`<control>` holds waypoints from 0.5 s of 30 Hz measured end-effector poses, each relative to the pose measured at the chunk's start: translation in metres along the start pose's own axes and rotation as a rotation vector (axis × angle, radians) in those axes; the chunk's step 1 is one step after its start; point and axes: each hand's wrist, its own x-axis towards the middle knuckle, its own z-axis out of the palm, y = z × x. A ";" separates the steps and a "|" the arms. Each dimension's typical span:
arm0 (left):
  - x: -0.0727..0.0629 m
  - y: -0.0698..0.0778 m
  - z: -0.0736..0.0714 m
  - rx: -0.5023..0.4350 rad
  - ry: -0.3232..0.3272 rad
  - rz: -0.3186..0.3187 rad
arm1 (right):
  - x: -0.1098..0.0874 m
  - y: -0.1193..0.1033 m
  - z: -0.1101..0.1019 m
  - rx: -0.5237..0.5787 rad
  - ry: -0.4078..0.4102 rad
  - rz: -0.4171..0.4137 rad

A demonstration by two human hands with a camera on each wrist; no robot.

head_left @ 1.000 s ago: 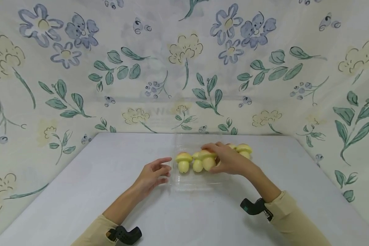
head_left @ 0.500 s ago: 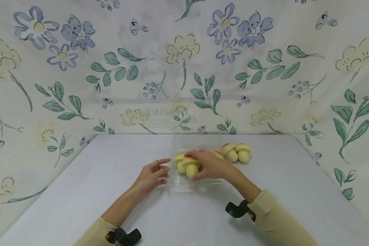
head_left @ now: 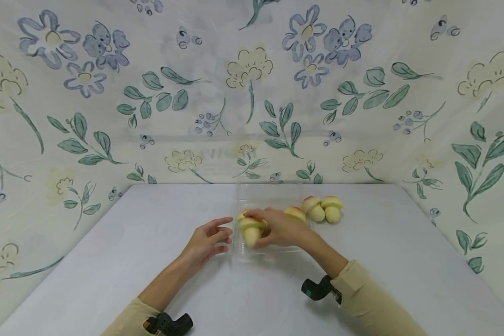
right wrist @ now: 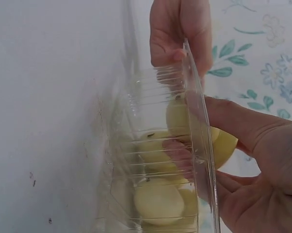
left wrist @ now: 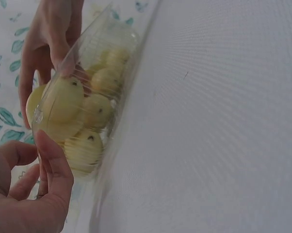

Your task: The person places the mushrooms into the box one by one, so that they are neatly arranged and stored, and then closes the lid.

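My right hand (head_left: 275,227) holds a yellow mushroom-shaped piece (head_left: 252,235) with a reddish blush on its cap, thumb on one side and fingers over the top. The piece is at the left end of a clear plastic box (head_left: 273,253), in front of a similar piece (head_left: 242,217) that is partly hidden. A third cap (head_left: 295,213) shows in the box behind the right hand. My left hand (head_left: 206,240) touches the box's left end with loosely bent fingers. Through the clear wall, the left wrist view shows several rounded yellow ends (left wrist: 85,150), each with a dark dot.
Two more mushroom-shaped pieces, one on the left (head_left: 312,207) and one on the right (head_left: 332,210), lie on the white table (head_left: 172,200) just right of the box. A floral cloth (head_left: 252,93) hangs behind the table's far edge.
My right hand carries the mushroom-shaped piece leftward across the box, from the middle to its left end and slightly nearer to me. The left hand stays at the box.
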 end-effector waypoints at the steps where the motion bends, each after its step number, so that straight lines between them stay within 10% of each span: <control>1: 0.000 0.000 0.000 -0.001 -0.001 -0.002 | 0.000 0.000 0.000 0.013 -0.004 0.000; 15: 0.002 -0.002 0.000 0.004 -0.008 -0.002 | 0.004 -0.001 0.011 0.040 0.004 -0.028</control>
